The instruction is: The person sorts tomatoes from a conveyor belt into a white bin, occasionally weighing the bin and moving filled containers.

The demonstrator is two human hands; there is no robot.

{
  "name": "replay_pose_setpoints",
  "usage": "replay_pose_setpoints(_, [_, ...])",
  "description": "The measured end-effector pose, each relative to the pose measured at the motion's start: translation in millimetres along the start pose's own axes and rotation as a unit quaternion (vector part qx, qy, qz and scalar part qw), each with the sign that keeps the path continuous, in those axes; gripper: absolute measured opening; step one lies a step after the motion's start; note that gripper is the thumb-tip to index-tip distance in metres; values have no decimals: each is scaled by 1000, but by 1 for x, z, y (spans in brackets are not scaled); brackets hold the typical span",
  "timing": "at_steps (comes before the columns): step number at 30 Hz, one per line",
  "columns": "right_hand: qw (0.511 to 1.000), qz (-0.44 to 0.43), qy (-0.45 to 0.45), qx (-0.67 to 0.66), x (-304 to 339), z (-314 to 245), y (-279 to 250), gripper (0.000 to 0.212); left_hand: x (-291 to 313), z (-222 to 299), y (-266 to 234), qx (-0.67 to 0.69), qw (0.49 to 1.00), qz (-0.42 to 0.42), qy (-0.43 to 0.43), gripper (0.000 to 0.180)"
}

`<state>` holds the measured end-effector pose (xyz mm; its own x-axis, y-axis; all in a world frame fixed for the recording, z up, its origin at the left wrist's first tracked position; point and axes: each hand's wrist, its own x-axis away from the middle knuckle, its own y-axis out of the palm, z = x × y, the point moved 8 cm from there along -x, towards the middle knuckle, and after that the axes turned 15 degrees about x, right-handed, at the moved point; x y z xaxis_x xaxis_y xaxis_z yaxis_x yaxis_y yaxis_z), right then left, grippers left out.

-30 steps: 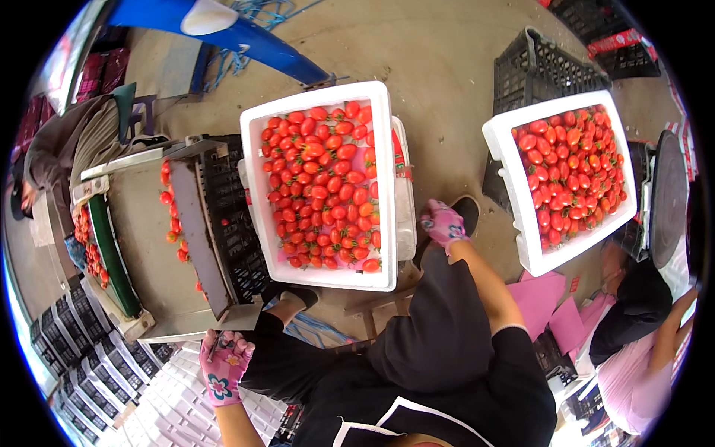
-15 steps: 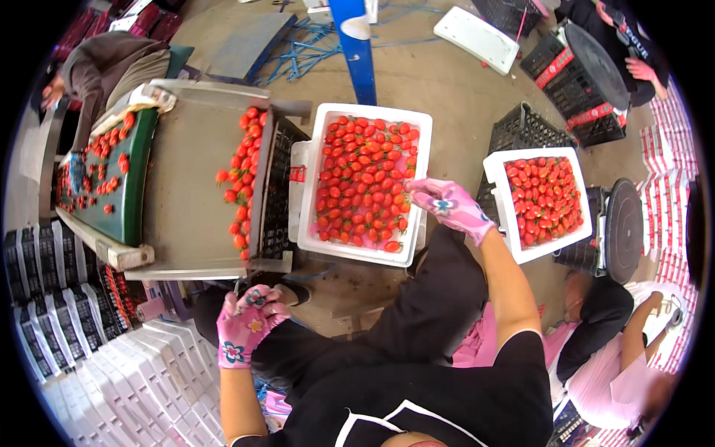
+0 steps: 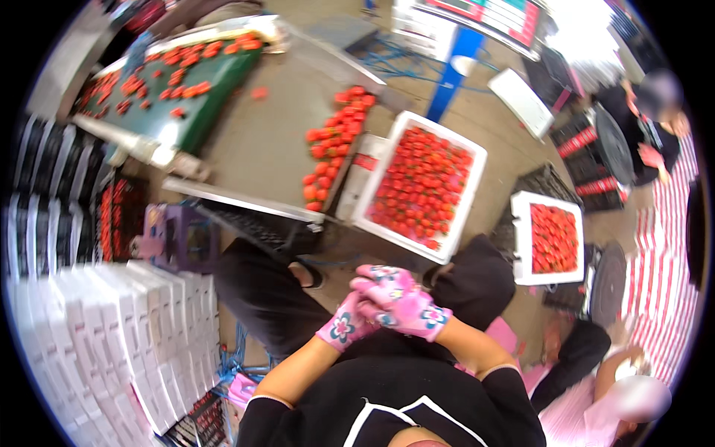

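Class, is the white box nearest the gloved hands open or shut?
Open: the white box has an uncovered top, with red tomatoes showing inside.

Red tomatoes — loose; inside open white box.

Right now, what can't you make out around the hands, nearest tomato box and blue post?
In the head view:
- Left hand: fingers mostly covered by the right hand.
- Anything between the hands: hidden by both.
- White foam box: floor mostly under tomatoes.
- Panel above blue post: cut off by top edge.
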<state>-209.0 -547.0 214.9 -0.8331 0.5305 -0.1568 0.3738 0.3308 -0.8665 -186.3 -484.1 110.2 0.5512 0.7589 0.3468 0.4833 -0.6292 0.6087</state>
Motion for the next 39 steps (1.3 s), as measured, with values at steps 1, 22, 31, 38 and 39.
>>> replay_pose_setpoints(1, [997, -42, 31, -52, -5, 4, -4, 39, 10, 27, -2, -150, 984, 43, 92, 30])
replay_pose_setpoints(22, [976, -48, 209, 40, -5, 55, -41, 30, 87, 174, 116, -346, 859, -26, 376, 29])
replay_pose_setpoints(31, [909, -13, 416, 17, 22, 189, -24, 26, 61, 159, 141, -603, 753, 98, 245, 38])
replay_pose_setpoints(38, [912, -5, 409, 39, 13, 201, -13, 30, 53, 196, 140, -564, 772, 51, 289, 36])
replay_pose_setpoints(39, [914, -14, 401, 56, 9, 198, -13, 30, 44, 207, 136, -543, 792, 36, 277, 32])
